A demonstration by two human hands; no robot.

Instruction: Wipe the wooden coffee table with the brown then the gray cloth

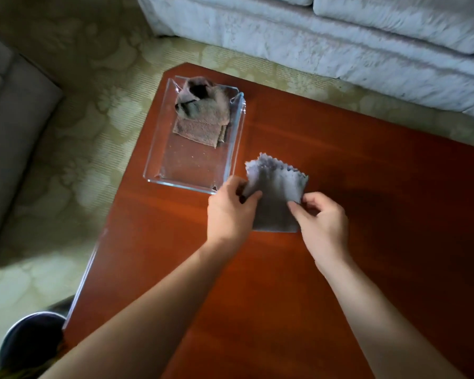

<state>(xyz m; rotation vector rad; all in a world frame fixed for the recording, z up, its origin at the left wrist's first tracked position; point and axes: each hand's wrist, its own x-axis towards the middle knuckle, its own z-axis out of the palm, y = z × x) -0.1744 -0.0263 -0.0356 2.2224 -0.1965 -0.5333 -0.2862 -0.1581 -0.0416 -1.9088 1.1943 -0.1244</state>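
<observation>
The gray cloth point(275, 192), with a zigzag-cut far edge, is held just above the reddish wooden coffee table point(340, 160). My left hand point(229, 212) pinches its left side and my right hand point(323, 222) pinches its right side. The brown cloth point(203, 116) lies crumpled and folded in the far half of a clear plastic tray point(192, 184), which stands on the table's left part, just left of my left hand.
A pale sofa point(340, 36) runs along the far side. A gray seat point(8, 132) stands at the left on a patterned green carpet point(80, 160). A dark round object point(30, 340) sits off the table's near left corner.
</observation>
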